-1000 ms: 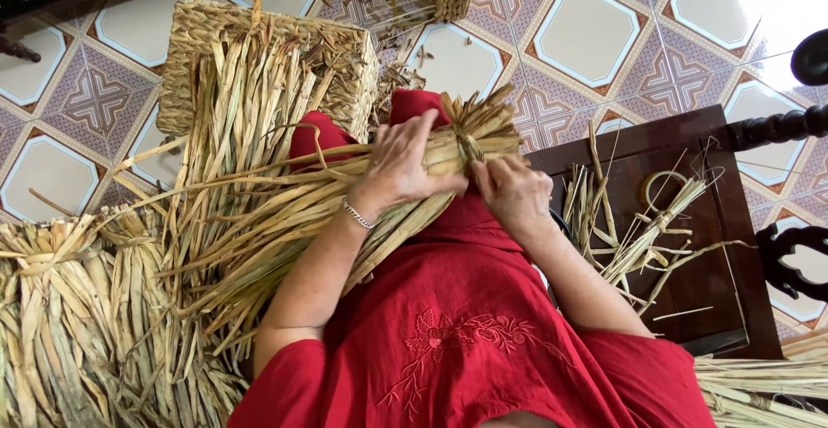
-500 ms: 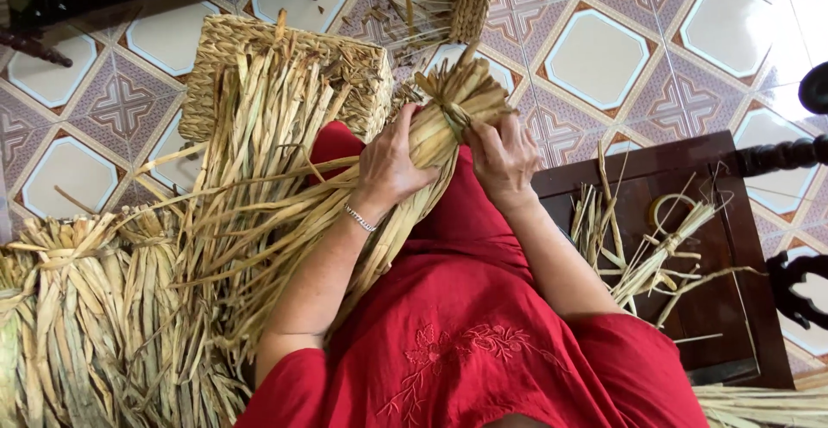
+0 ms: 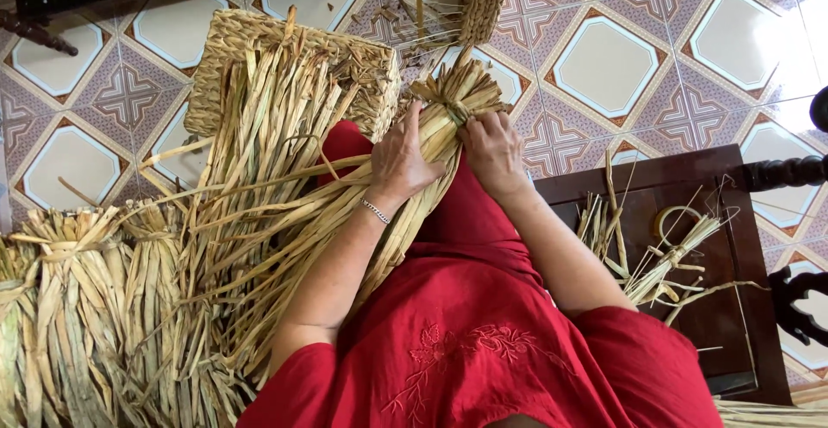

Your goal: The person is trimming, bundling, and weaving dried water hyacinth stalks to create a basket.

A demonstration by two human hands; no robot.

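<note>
Your left hand [image 3: 404,162] is clenched around the bundle of dried straw [image 3: 345,221], just below its tied neck; the loose strands fan away from that grip down across your lap and red dress [image 3: 483,342]. Your right hand [image 3: 493,148] grasps the same bundle at the binding knot [image 3: 457,113], fingers pinched on the wrap, touching the left hand's fingertips. Beyond the grip the cut ends splay outward. A woven basket [image 3: 233,49] lies just left of the grip; a dark wooden table [image 3: 716,307] with straw scraps stands to its right.
</note>
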